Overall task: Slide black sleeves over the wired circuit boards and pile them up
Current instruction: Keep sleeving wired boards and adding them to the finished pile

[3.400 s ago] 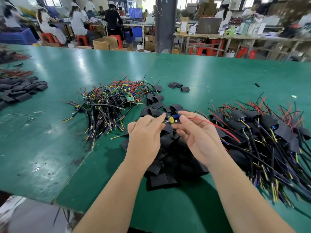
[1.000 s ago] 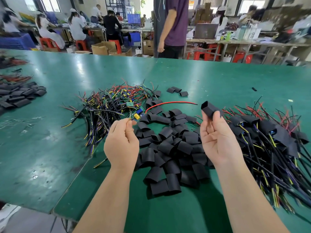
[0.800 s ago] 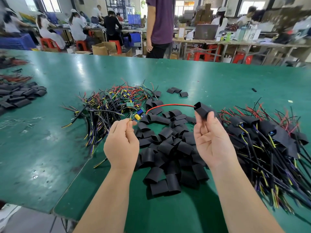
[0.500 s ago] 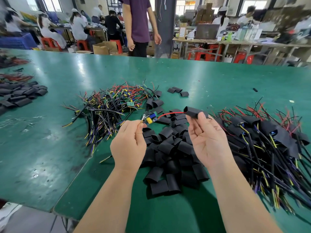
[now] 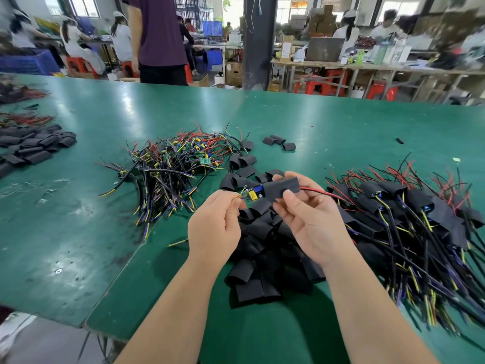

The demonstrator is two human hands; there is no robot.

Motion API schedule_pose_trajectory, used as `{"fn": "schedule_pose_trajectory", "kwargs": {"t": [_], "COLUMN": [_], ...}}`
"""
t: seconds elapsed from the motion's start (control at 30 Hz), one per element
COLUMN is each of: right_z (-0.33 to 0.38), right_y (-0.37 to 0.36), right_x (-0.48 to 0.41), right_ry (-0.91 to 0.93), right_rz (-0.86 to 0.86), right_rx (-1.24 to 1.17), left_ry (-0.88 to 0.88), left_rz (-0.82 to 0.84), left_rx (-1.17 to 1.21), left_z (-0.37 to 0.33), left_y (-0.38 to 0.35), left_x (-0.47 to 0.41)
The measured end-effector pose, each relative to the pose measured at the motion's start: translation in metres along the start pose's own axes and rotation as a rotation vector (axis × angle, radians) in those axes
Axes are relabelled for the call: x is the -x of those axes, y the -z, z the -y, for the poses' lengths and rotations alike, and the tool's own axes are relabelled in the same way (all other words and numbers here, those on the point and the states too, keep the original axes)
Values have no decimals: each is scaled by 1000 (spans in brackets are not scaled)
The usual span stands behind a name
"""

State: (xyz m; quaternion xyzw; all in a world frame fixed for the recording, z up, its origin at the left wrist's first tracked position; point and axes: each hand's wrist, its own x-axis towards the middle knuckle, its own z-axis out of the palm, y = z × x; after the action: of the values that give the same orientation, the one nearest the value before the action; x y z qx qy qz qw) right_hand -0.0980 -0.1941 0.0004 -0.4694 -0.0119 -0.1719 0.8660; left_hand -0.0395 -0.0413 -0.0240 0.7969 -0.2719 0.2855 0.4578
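Observation:
My right hand (image 5: 308, 219) grips a black sleeve (image 5: 280, 187) above the heap of loose black sleeves (image 5: 265, 261). A red wire (image 5: 325, 193) comes out of the sleeve's right end. My left hand (image 5: 214, 224) pinches the left end of a small circuit board (image 5: 253, 193), whose blue and yellow parts stick out of the sleeve's left opening. Bare wired boards (image 5: 170, 164) lie tangled to the left. Sleeved boards (image 5: 412, 219) are piled on the right.
The green table (image 5: 65, 219) has a seam running from the front edge to the middle. More black sleeves (image 5: 34, 148) lie at the far left, three loose sleeves (image 5: 278, 143) behind the heap. A person in purple (image 5: 160, 40) stands beyond the table.
My hands came together. The red wire went through the sleeve and now sticks out its right end, and the board has entered the sleeve's left opening. The person in purple walked left.

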Motion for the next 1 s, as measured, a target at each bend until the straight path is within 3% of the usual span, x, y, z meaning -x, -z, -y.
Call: {"fn": "schedule_pose_trajectory", "kwargs": {"t": [0.17,0.4,0.6,0.8,1.0], "right_z": [4,2,-4,-3,-5], "right_y": [5,3,2,0,-6], "right_x": [-1,0,-2,1,1], "right_ry": [50,4,9,-98,-92], "right_rz": [23,32,-43,90,-88], "right_rx": [100,63,77,19,25], "left_ry": [-1,-3,-23,-32,28], "left_rz": [20,30,64,115,78], "left_rx": [76,107,141,133,102], "left_z": [3,6,10,7,2], "left_y": [-1,-3,-6,-7,-5], "left_x": [-1,0,0,1,2]}}
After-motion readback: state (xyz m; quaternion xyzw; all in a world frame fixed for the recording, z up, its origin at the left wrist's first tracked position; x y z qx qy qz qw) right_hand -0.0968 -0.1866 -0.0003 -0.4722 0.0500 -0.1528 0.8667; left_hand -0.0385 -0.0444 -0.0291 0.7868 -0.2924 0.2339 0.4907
